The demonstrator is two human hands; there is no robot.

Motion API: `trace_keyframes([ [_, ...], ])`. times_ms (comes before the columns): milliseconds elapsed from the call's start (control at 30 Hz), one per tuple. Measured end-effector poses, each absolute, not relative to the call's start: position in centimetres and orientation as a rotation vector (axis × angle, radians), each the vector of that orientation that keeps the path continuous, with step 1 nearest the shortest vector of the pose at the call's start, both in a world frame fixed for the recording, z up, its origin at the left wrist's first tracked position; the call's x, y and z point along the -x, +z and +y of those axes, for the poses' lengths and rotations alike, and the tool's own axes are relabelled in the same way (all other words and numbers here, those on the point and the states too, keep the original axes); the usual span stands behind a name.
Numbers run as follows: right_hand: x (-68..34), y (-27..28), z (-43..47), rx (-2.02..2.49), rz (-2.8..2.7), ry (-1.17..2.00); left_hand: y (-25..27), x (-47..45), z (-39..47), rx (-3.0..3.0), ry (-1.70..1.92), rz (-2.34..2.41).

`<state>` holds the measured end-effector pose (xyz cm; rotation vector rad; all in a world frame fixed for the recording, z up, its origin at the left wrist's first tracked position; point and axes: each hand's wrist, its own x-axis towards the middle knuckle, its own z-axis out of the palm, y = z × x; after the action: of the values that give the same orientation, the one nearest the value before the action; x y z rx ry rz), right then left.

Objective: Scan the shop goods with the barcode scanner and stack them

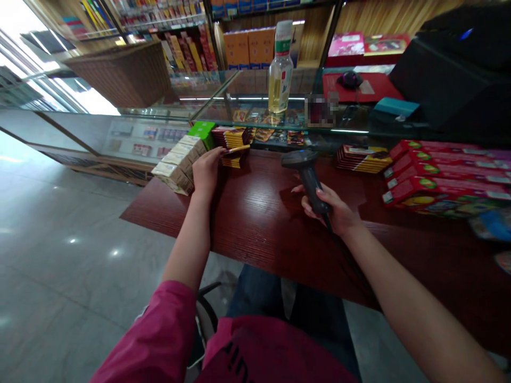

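My right hand (333, 207) is wrapped round the handle of a black barcode scanner (306, 173), whose head points up and away over the desk. A cable trails from the grip's lower end. At the desk's far left side, my left hand (206, 167) pinches a thin, flat yellow-edged pack (239, 149). That pack is at a stack of dark red and yellow packs (230, 137); whether it touches the stack I cannot tell. Right beside the left hand stand pale cream boxes (175, 162) in a row, with a bright green box (203, 132) behind them.
On the brown wooden desk (255, 213), another stack of yellow-edged packs (363, 159) and several red boxes (443, 178) lie to the right. Behind is a glass counter with a bottle (280, 72), a mouse (350, 80) and a dark monitor (463, 69). A wicker basket (123, 72) stands far left.
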<state>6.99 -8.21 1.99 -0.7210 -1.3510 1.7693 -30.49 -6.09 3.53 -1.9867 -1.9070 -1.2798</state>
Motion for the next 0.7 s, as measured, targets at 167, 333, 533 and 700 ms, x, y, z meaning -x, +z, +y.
trace_keyframes([
  [167,-6.8,2.4,-8.5,0.747,-1.242,1.736,2.2,31.2,-5.2,1.918,-1.026,-2.121],
  [333,-6.6,2.7,-8.6,0.77,-1.178,1.739,2.3,28.7,-5.1,1.818,-0.812,-2.145],
  [533,-6.8,2.4,-8.4,0.782,-1.263,1.724,1.9,24.0,-5.5,1.866,-0.676,-2.136],
  [700,-6.6,2.7,-8.5,0.788,-1.213,1.716,1.8,24.1,-5.4,1.891,-0.665,-2.149],
])
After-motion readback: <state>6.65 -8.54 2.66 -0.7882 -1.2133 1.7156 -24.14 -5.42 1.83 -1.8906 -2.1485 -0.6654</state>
